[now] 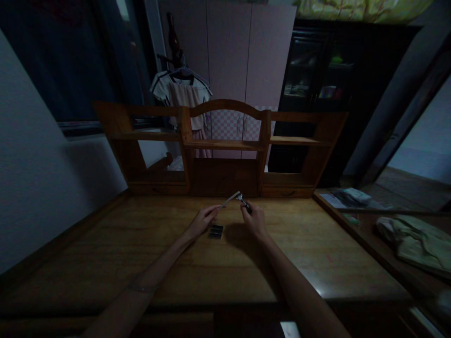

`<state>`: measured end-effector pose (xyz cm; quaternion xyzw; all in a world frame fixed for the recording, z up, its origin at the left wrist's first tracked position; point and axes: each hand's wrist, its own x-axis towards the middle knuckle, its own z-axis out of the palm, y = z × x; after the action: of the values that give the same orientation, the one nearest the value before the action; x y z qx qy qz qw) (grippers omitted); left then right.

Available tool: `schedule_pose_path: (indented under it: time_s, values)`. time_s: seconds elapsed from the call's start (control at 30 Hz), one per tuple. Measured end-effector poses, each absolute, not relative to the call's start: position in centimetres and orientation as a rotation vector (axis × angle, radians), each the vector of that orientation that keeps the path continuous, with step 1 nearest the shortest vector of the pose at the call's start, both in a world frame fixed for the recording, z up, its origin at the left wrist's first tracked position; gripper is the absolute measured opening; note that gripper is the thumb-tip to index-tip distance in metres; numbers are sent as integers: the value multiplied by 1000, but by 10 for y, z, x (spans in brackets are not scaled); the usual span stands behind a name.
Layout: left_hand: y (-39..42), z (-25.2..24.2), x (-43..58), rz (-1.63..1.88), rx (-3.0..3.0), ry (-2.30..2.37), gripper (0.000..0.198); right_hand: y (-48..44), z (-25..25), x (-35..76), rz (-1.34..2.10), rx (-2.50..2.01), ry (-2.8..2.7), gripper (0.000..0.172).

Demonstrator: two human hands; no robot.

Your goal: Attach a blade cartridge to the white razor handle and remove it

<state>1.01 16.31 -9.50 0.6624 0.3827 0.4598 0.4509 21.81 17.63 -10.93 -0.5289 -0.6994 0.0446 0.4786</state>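
Observation:
My left hand [207,217] is closed around one end of a thin pale stick [229,200], which slants up to the right. Its far tip reaches the silver head of what looks like a razor [248,207]; whether they touch, I cannot tell. The razor's dark handle is wrapped by the fingers of my right hand [255,219]. On the wooden desk, just below my left hand, lies a small dark pack [216,231] with several black bars side by side. Dim light hides the fine detail of both held things.
A wooden shelf unit [225,145] with small drawers stands along the back of the desk [176,267]. To the right, a lower surface holds a pale green cloth bag [419,241] and a plastic-wrapped item [356,195]. Clothes [183,94] hang behind the shelf.

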Motion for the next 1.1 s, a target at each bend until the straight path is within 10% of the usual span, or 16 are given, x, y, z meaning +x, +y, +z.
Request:
schedule_pose_path:
  time_s: [1.1]
  values:
    - [171, -101, 5, 1161, 1538, 904, 52, 175, -109, 216, 131, -1286, -1700, 23]
